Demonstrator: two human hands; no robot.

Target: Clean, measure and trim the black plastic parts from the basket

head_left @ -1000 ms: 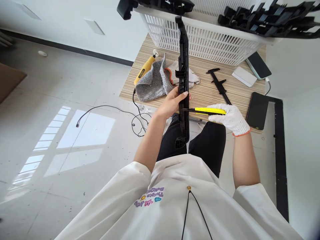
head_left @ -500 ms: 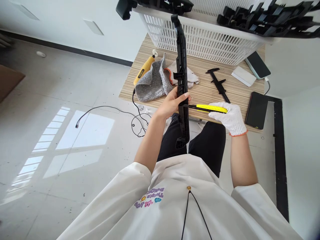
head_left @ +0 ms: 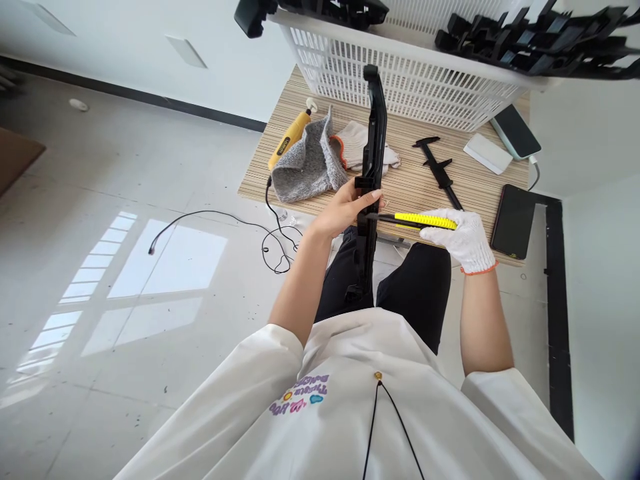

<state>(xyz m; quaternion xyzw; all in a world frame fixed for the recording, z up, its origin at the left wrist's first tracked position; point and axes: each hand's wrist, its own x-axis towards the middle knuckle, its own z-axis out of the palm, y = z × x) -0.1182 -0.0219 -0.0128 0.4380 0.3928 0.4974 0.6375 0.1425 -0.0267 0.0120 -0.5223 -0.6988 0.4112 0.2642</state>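
Note:
My bare left hand is wrapped round a long black plastic part near its middle. The part points away from me, its near end over my lap and its far end in front of the white basket. In a white knit glove, my right hand grips a tool with a ribbed yellow handle and a thin dark shaft. The tool's tip meets the black part just below my left thumb; its exact kind is not clear.
A white slatted basket with black plastic parts stands at the back of the wooden table. Around it lie a grey cloth, a yellow rotary tool, a spare glove, a black caliper and a phone.
The black part has shifted toward me and turned about its length, its far end moving lower and rightward. The yellow-handled tool stays against it, my right hand slightly lower.

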